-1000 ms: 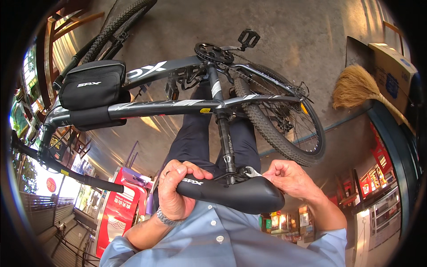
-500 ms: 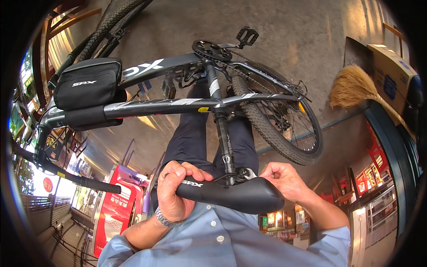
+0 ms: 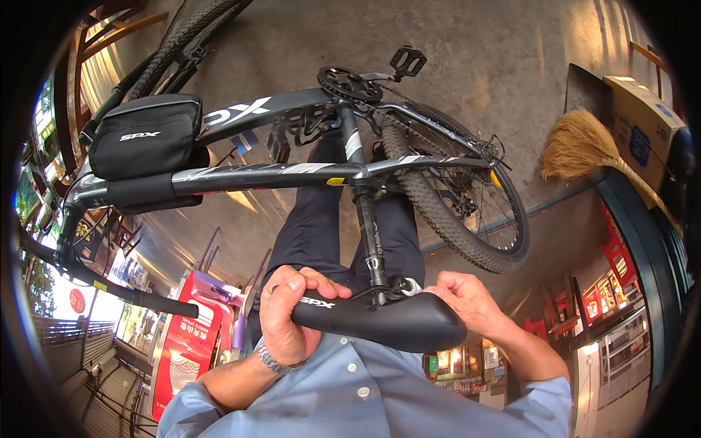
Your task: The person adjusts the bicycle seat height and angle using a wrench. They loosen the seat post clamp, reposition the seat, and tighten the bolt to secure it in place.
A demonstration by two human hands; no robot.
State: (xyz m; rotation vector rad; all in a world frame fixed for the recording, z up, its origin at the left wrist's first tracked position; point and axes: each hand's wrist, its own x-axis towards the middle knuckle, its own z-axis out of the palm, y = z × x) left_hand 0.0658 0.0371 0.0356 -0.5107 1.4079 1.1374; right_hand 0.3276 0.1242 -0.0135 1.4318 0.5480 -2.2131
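A black bicycle saddle [image 3: 380, 321] lies across in front of my body, on top of a dark seatpost [image 3: 371, 237]. My left hand [image 3: 287, 310], with a ring and a metal watch on its wrist, is wrapped round the saddle's narrow nose. At the wide rear end, my right hand [image 3: 471, 301] is closed, its fingertips bent in against the saddle's edge. What those fingertips pinch, if anything, is hidden. Between the hands, a silver clamp [image 3: 406, 286] shows under the saddle. The grey bicycle frame [image 3: 270, 175] stretches away beyond my legs.
A black frame bag [image 3: 146, 139] straddles the top tube at left. The rear wheel [image 3: 467, 197] and a pedal [image 3: 407, 63] stand beyond the seatpost. A straw broom [image 3: 580, 146] and a cardboard box [image 3: 642, 124] are at right. A red display board [image 3: 191, 343] stands at lower left.
My right hand's fingers have shifted slightly, curling down closer over the saddle's rear edge. The left hand keeps its hold on the nose, and the bicycle stays almost still.
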